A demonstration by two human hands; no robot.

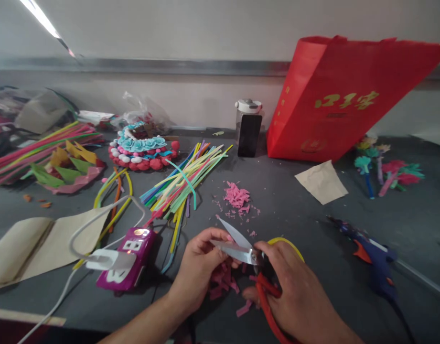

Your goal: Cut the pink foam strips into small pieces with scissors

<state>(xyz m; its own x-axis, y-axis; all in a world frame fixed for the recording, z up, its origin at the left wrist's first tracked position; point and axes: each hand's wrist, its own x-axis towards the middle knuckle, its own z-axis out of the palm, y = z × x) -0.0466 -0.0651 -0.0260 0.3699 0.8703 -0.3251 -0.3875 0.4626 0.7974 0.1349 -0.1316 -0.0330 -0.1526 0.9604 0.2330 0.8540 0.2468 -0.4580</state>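
My right hand [295, 282] grips a pair of scissors [241, 252] by the red handles, with the blades parted and pointing left. Between the blade tips, my left hand [201, 260] pinches a small pink piece [229, 238], mostly covered by the fingers. Below the hands lie larger pink strips [223, 283], partly hidden by them. Just beyond the blades is a small heap of pink snippets [237, 197], with finer crumbs scattered round it. A yellow ring-shaped thing [289, 244] shows partly behind my right hand.
A purple power strip [128, 260] with a white plug and cable sits at left, near a bundle of coloured pipe cleaners [191, 177]. A glue gun [372, 260] lies at right. Behind stand a phone [249, 136], a bottle [248, 105] and a red bag [334, 100].
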